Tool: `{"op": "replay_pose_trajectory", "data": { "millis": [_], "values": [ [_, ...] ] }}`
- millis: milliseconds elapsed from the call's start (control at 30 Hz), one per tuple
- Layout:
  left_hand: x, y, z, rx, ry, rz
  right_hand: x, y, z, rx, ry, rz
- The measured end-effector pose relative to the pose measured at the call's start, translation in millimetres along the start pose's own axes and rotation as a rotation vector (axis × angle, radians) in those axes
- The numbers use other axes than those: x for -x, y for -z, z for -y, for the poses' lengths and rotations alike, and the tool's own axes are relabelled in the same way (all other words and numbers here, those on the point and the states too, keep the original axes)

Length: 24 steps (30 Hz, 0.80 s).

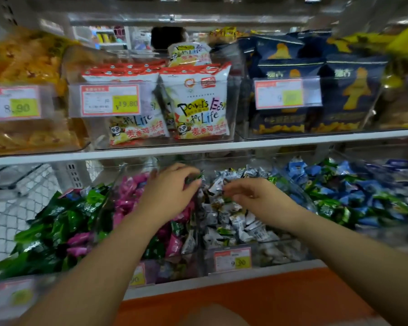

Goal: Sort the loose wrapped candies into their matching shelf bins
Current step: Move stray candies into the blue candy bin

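On the lower shelf, clear bins hold wrapped candies: green ones [57, 227] at the left, pink ones [127, 191] beside them, silver-white ones [233, 220] in the middle, blue and green mixed [344, 189] at the right. My left hand [172, 191] is over the divide between the pink and silver bins and pinches green-wrapped candy [193, 178] at its fingertips. My right hand [257, 196] hovers over the silver pile with fingers curled, pinching a small green-wrapped piece [227, 197] at the tips; blur hides the detail.
The upper shelf [198, 149] carries snack bags in clear bins: white and red packs [198, 102], dark blue packs [316, 90], yellow snacks [21, 67]. Price tags hang on the bin fronts. A white wire basket [14, 196] sits at far left. An orange ledge [245, 302] runs below.
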State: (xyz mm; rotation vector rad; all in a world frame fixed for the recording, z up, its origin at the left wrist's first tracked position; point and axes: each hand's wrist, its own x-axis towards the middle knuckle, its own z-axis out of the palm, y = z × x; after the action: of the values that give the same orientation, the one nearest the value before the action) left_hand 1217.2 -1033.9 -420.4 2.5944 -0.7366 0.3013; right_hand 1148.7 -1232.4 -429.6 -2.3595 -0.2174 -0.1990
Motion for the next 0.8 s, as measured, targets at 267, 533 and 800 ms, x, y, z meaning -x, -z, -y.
{"op": "replay_pose_trajectory", "data": {
  "millis": [267,533,800],
  "values": [
    [-43,-58,-125,0.176,-0.247,0.136,64,73,-75,-0.016,-0.134,-0.310],
    [-87,-123,-202,0.307,-0.295,0.223,111,129,-182,-0.040,-0.356,-0.782],
    [-149,-175,-271,0.159,-0.513,0.346,122,164,-226,0.133,-0.483,-0.691]
  ]
}}
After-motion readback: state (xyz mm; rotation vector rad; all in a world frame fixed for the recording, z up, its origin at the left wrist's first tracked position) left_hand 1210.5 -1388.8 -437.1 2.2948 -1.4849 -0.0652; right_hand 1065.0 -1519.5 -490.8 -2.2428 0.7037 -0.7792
